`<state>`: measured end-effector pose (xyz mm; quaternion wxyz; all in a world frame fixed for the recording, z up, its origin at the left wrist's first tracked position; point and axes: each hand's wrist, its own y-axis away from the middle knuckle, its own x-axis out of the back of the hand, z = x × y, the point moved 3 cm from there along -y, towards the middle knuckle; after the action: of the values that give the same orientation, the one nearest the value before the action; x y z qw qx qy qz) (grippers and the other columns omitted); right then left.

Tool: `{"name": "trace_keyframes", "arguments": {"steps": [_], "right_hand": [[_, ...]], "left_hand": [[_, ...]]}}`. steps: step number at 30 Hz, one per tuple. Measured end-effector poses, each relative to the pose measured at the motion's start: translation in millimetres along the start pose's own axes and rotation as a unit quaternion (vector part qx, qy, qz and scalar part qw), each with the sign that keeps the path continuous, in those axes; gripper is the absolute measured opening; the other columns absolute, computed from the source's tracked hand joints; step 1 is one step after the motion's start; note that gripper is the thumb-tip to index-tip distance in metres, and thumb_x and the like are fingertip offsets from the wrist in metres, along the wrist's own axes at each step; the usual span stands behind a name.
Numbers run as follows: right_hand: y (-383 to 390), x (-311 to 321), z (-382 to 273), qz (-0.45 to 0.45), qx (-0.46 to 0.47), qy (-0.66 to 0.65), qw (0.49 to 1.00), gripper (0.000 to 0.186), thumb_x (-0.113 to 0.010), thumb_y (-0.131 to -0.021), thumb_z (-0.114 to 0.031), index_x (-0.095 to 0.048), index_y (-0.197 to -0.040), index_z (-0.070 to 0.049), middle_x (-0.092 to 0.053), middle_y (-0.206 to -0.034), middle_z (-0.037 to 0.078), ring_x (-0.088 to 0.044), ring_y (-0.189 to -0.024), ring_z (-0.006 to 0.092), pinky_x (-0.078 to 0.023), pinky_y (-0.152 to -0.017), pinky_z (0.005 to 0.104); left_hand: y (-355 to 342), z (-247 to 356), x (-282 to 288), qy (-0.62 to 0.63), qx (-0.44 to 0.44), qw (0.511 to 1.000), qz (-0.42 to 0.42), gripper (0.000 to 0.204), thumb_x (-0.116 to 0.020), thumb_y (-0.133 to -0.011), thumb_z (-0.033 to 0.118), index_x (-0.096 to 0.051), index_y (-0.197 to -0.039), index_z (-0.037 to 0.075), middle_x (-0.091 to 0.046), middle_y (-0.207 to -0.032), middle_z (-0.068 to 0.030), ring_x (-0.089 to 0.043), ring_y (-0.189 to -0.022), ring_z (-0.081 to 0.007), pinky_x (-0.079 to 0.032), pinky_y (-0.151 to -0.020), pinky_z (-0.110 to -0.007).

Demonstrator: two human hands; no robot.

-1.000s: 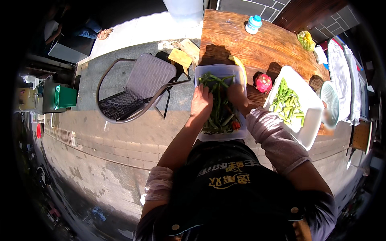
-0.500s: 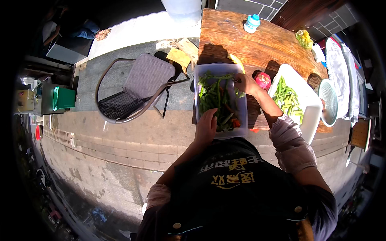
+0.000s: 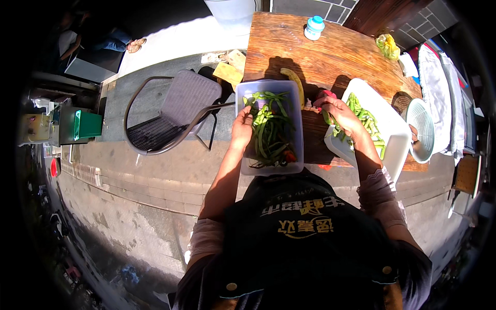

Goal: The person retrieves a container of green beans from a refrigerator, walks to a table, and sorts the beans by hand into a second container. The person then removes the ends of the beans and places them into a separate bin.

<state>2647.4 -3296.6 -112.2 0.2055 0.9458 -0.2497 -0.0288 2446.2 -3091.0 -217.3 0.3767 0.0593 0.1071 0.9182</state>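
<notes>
Green beans (image 3: 271, 135) sit in the left plastic box (image 3: 299, 147), probably light and snappy, so pinch mid-pod. Left hand (image 3: 242, 127) half-curled at its left rim, can't tell if gripping; right hand (image 3: 345, 115) pinched around some green bits (image 3: 331, 120) by the white tray (image 3: 397, 130).

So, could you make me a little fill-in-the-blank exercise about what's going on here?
1. Left or right: the left hand is at the ____ side of the translucent container of green pods.
2. The tray by the right hand is ____ in colour.
3. The curved yellow fruit on the wooden table is a ____.
4. The bottle has a cap coloured ____.

Missing words: left; white; banana; blue.
</notes>
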Motion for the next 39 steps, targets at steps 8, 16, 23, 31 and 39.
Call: {"name": "trace_keyframes", "arguments": {"steps": [8, 16, 23, 31, 39], "right_hand": [[61, 96, 23, 0.228, -0.006, 0.61, 0.759, 0.039, -0.059, -0.074, -0.015, -0.049, -0.111, -0.008, -0.051, -0.103, 0.015, -0.051, -0.091, 0.0317, -0.045, -0.077, 0.0384], [4, -100, 54, -0.161, 0.256, 0.507, 0.807, 0.016, -0.053, -0.074, -0.012, -0.056, -0.088, -0.008, -0.056, -0.084, 0.01, -0.056, -0.082, 0.0275, -0.046, -0.07, 0.0385], [-49, -131, 99, -0.132, 0.32, 0.635, 0.691, 0.011, -0.055, -0.071, -0.016, -0.057, -0.081, -0.011, -0.055, -0.082, 0.005, -0.056, -0.081, 0.0234, -0.047, -0.064, 0.034], [-81, -84, 42, 0.003, 0.222, 0.495, 0.84, 0.011, -0.05, -0.075, -0.013, -0.058, -0.078, -0.007, -0.061, -0.081, 0.01, -0.059, -0.075, 0.0294, -0.046, -0.067, 0.0383], [-43, -113, 61, -0.204, 0.169, 0.498, 0.826, 0.011, -0.05, -0.075, -0.015, -0.057, -0.079, -0.007, -0.058, -0.085, 0.012, -0.058, -0.078, 0.0294, -0.046, -0.065, 0.0388]], "left_hand": [[41, -55, -16, -0.495, 0.097, 0.863, -0.017, 0.068, -0.058, -0.073, 0.03, -0.025, -0.125, 0.001, -0.052, -0.099, -0.028, -0.052, -0.097, -0.0378, -0.041, -0.083, -0.044], [38, -47, -8, -0.338, 0.003, 0.94, 0.039, 0.033, -0.05, -0.078, 0.017, -0.05, -0.11, 0.007, -0.058, -0.094, -0.0227, -0.055, -0.087, -0.0394, -0.045, -0.073, -0.045], [20, 25, -1, -0.214, -0.071, 0.974, 0.028, 0.016, -0.053, -0.084, 0.008, -0.053, -0.098, 0.002, -0.057, -0.078, -0.0011, -0.051, -0.068, -0.008, -0.042, -0.062, -0.022], [31, 28, 5, 0.037, 0.07, 0.997, -0.005, 0.014, -0.046, -0.088, 0.01, -0.051, -0.099, 0.002, -0.056, -0.08, -0.002, -0.051, -0.065, -0.0064, -0.043, -0.056, -0.02], [31, 50, 2, -0.119, -0.115, 0.986, 0.026, 0.03, -0.05, -0.084, 0.006, -0.049, -0.114, 0.003, -0.057, -0.086, -0.0074, -0.054, -0.076, -0.0173, -0.044, -0.074, -0.026]]}}
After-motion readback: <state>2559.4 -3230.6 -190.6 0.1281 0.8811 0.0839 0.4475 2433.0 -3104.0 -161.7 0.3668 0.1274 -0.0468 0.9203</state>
